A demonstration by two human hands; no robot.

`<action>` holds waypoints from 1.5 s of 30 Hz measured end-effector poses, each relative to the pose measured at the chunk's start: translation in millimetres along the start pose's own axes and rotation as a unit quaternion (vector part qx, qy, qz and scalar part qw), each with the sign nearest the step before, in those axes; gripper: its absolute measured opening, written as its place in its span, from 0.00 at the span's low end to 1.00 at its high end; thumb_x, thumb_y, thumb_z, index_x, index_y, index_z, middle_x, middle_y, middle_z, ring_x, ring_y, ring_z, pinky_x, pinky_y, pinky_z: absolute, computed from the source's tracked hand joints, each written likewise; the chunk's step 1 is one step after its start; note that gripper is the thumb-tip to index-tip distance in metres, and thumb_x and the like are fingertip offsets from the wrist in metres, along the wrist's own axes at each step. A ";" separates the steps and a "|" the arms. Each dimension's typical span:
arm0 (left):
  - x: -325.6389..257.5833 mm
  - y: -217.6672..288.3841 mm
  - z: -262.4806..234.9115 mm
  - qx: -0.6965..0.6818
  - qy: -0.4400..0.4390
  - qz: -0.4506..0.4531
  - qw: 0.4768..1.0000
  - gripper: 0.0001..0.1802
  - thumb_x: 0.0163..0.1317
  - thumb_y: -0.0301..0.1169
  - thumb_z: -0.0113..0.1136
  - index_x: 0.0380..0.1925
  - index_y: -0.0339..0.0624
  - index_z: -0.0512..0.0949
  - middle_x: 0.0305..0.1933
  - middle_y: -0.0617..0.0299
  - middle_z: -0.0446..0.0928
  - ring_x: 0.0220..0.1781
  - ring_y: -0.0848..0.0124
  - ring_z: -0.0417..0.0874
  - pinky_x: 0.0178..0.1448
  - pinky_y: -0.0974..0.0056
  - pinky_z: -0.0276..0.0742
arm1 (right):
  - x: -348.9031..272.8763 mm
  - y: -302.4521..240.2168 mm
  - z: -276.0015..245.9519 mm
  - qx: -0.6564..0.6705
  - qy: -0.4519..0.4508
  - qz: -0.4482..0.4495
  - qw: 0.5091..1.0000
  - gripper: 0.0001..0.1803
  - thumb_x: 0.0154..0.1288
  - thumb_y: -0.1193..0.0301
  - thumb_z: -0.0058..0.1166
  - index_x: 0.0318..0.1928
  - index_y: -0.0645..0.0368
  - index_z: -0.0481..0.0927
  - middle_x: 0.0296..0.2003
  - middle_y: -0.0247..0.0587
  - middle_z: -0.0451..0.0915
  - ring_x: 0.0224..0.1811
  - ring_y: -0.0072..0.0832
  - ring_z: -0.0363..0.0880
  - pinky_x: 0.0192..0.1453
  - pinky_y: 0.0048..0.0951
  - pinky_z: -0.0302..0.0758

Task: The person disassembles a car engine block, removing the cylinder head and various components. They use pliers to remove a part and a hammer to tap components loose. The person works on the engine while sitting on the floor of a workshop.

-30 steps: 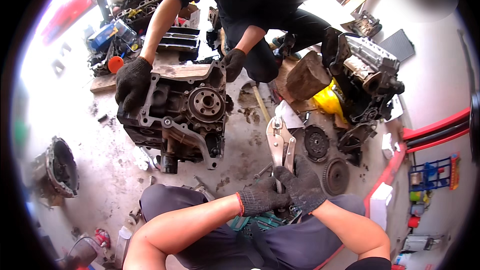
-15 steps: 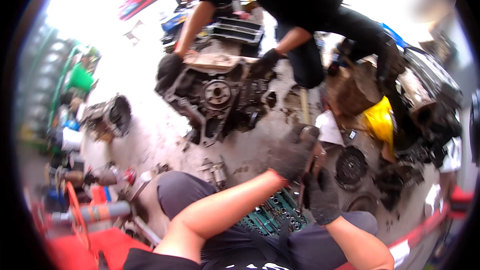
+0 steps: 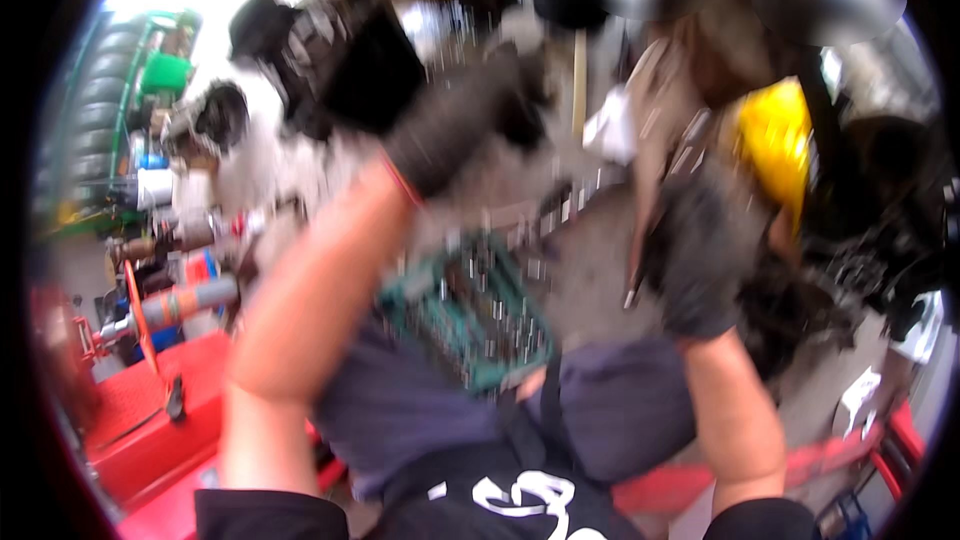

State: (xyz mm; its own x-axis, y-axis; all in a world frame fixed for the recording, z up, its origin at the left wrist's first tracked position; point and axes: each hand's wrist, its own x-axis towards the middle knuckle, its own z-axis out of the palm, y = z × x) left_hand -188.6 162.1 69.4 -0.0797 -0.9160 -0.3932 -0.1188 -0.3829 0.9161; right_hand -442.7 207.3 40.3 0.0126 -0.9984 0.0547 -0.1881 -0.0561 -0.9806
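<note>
Head view: everything is smeared by motion, so I go by broad shapes. My landmark is the green socket tray lying across my lap, its rows of small metal sockets showing as bright streaks.

My left hand, in a dark work glove, is raised well above the tray and up-left of it, toward a blurred black engine block on the floor beyond. The glove looks curled, but I cannot tell whether it grips anything or how far the fingers are closed.

My right hand, gloved too, hangs just right of the tray. A thin metal tool seems to run down along its near side, its tip pointing at the floor beside the tray; I take it that I hold it, though the blur hides the fingers and I cannot say how tightly.

Further right of the tray stands a yellow container; far left of it, a red tool cart.

As I judge it, I am between reaches, swinging from tray to engine work. The next move calls for steadying my head and both hands before seating any tool.
</note>
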 end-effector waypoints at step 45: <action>-256.2 -11.0 39.6 0.434 -0.166 -0.274 0.842 0.27 0.66 0.42 0.57 0.62 0.41 0.75 0.49 0.44 0.84 0.53 0.55 0.86 0.61 0.58 0.78 | -206.8 -139.3 -144.2 0.244 0.267 0.471 0.804 0.15 0.74 0.57 0.57 0.42 0.56 0.73 0.20 0.26 0.68 0.12 0.15 0.63 0.13 0.22 0.58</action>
State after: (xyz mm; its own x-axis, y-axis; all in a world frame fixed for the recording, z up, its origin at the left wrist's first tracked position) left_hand -206.1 405.7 157.0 -0.0323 -0.4917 -0.8701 -0.8949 -0.3735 0.2443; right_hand -560.7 421.3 192.8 -0.3583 -0.4627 -0.8109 0.5427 0.6035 -0.5842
